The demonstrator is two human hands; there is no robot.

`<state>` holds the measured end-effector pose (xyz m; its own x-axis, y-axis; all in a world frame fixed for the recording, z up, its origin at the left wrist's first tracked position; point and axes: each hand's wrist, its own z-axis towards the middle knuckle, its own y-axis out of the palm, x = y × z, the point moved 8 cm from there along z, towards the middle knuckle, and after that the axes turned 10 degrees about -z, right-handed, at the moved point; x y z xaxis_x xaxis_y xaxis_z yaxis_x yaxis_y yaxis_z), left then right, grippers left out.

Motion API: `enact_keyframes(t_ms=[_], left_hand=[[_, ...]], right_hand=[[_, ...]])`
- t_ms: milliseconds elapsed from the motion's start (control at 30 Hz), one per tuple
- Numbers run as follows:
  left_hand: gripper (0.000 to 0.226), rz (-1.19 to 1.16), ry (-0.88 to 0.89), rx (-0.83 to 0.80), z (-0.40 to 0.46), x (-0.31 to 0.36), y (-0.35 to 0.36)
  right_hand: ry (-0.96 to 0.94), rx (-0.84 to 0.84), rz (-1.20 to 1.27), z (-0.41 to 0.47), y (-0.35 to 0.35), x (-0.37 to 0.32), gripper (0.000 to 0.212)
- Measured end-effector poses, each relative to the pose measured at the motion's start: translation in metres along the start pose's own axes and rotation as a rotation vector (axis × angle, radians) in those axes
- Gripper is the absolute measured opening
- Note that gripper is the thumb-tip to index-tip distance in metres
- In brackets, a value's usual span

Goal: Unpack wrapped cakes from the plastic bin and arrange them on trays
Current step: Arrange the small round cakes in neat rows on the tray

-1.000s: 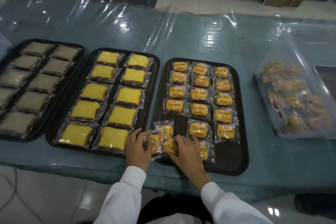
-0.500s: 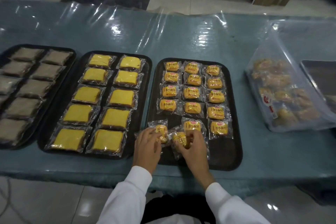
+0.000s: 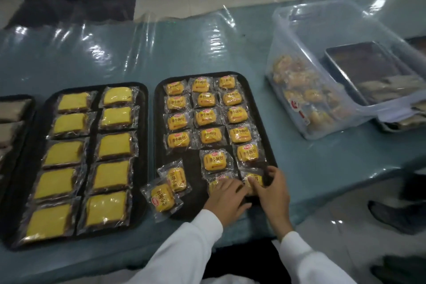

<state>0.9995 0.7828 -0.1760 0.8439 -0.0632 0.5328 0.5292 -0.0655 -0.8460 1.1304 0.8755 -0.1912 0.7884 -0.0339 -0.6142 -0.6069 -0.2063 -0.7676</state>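
Observation:
A black tray (image 3: 193,169) in front of me holds rows of small wrapped yellow cakes (image 3: 208,117). My right hand (image 3: 273,193) pinches a wrapped cake (image 3: 254,178) at the near end of the right column, thumb on its far side. My left hand (image 3: 227,199) lies with fairly straight fingers on the neighbouring cake (image 3: 215,182) in the middle column. Two loose cakes (image 3: 176,176) (image 3: 161,198) lie askew at the tray's near left corner, one overhanging the rim. The clear plastic bin (image 3: 290,37), with more cakes inside, stands at the right.
A second black tray (image 3: 144,145) of square yellow cakes sits to the left, and a third with brown cakes (image 3: 11,117) at the far left edge. A metal tray (image 3: 368,69) lies behind the bin. The table edge is near, with dark shoes (image 3: 391,217) on the floor at right.
Both hands moved from the tray's near left corner to its near right part. Two cakes stayed behind at the near left corner. The view swung to the right.

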Motion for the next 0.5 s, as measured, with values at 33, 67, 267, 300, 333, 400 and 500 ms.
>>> enact_keyframes(t_ms=[33, 67, 267, 300, 333, 400, 500], left_hand=[[0.042, 0.046, 0.035, 0.002, 0.004, 0.006, 0.002], [0.041, 0.081, 0.059, 0.005, 0.008, 0.011, 0.004], [0.033, 0.225, 0.049, -0.010, 0.019, 0.023, 0.007], [0.030, 0.227, 0.024, 0.000, 0.021, 0.021, 0.008], [0.028, 0.229, 0.002, 0.006, 0.021, 0.019, 0.008], [0.027, 0.226, -0.012, 0.008, 0.022, 0.016, 0.010], [0.033, 0.204, -0.018, 0.004, 0.022, 0.012, 0.011]], right_hand=[[0.021, 0.010, -0.024, 0.001, -0.001, 0.006, 0.065], [0.034, 0.018, -0.051, 0.001, -0.003, 0.010, 0.064], [-0.001, 0.018, -0.201, 0.006, -0.009, 0.011, 0.038], [-0.020, 0.006, -0.231, 0.007, -0.010, 0.011, 0.032], [-0.041, 0.002, -0.260, 0.008, -0.011, 0.010, 0.026], [-0.089, 0.019, -0.296, 0.012, -0.017, 0.008, 0.019], [-0.199, 0.004, -0.314, 0.024, -0.022, 0.001, 0.012]])
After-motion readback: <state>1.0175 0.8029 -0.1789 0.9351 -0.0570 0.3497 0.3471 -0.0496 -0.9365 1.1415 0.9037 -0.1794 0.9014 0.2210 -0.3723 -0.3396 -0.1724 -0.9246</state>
